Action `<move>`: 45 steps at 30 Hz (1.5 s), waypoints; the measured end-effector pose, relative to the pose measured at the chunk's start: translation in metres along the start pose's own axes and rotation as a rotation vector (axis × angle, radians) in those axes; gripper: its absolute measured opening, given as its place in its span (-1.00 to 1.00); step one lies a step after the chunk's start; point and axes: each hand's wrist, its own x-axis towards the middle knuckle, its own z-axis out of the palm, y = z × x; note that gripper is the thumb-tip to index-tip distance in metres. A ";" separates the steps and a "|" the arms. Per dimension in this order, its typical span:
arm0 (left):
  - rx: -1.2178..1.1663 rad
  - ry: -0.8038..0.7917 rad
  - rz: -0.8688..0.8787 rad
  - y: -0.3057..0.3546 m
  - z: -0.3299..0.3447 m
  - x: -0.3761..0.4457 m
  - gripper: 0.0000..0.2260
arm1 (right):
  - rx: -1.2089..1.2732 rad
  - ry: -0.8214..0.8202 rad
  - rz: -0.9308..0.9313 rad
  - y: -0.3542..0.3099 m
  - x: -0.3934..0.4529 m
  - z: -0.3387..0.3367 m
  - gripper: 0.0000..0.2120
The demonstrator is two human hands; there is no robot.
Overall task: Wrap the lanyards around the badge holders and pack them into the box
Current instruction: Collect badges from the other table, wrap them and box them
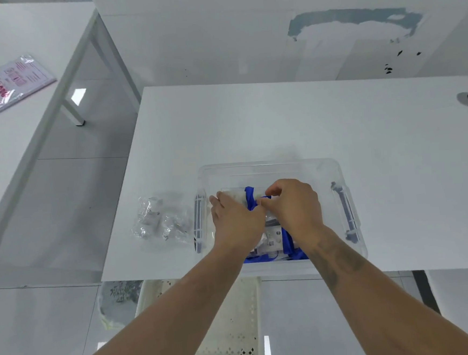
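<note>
A blue lanyard wraps a clear badge holder above the clear box; more lie inside.

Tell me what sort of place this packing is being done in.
Probably an office or plain workroom, not a home: white work tables on a pale tiled floor, a bare patched wall, and a bagged stack of printed sheets on the neighbouring table.

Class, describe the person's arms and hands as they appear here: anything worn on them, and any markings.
Both arms are bare to the frame's edge, with no sleeves showing. The left hand and right hand wear no gloves, and no rings or watch are visible. The right forearm carries dark tattoo-like markings; the left forearm shows none.
</note>
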 end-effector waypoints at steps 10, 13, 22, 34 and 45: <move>-0.111 -0.044 0.115 -0.004 -0.017 -0.012 -0.35 | 0.047 -0.020 -0.039 -0.003 -0.012 -0.015 -0.69; -0.187 -0.045 0.201 -0.007 -0.032 -0.022 -0.51 | 0.120 0.029 -0.058 -0.002 -0.026 -0.024 -0.68; -0.320 0.050 0.378 -0.044 -0.108 -0.041 -0.76 | 0.454 0.201 -0.162 -0.045 -0.083 -0.020 -0.84; -0.255 0.101 0.416 -0.187 -0.285 -0.027 -0.80 | 0.487 0.122 -0.278 -0.190 -0.181 0.109 -0.70; -0.133 0.033 0.422 -0.260 -0.387 -0.008 -0.74 | 0.478 0.061 -0.159 -0.265 -0.229 0.175 -0.63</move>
